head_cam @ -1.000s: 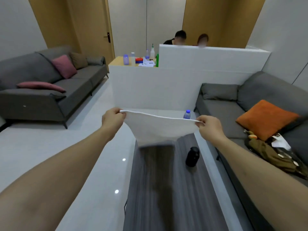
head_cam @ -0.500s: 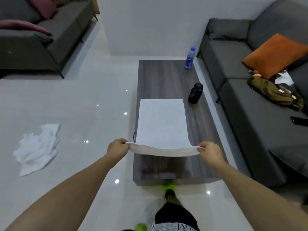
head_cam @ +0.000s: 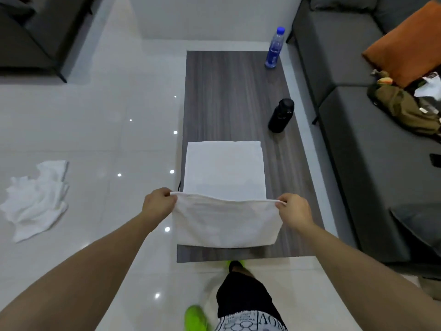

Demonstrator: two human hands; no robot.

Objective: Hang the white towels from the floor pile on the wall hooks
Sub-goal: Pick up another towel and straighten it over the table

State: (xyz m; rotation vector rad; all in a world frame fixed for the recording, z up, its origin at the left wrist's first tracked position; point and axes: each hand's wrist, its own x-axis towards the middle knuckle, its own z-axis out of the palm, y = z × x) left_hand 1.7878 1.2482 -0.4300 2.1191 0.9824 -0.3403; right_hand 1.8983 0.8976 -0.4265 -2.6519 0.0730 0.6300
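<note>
A white towel (head_cam: 224, 173) lies spread on the near end of the dark wood coffee table (head_cam: 229, 91). My left hand (head_cam: 158, 204) pinches its near left corner and my right hand (head_cam: 294, 211) pinches its near right corner. Between them the near part of the towel is lifted and hangs down in front of the table's near end. A crumpled pile of white towels (head_cam: 35, 199) lies on the glossy floor at the left. No wall hooks are in view.
A blue-capped water bottle (head_cam: 274, 47) stands at the table's far right corner, a black bottle (head_cam: 281, 115) at its right edge. Grey sofas (head_cam: 358, 130) flank the table, the right one holding an orange cushion (head_cam: 408, 41) and olive cloth (head_cam: 405, 108). My leg and green shoe (head_cam: 195, 317) are below.
The towel went from being held up in the air to lying on the table, its near edge then lifted up toward me. My view tilted down and the floor pile came into sight.
</note>
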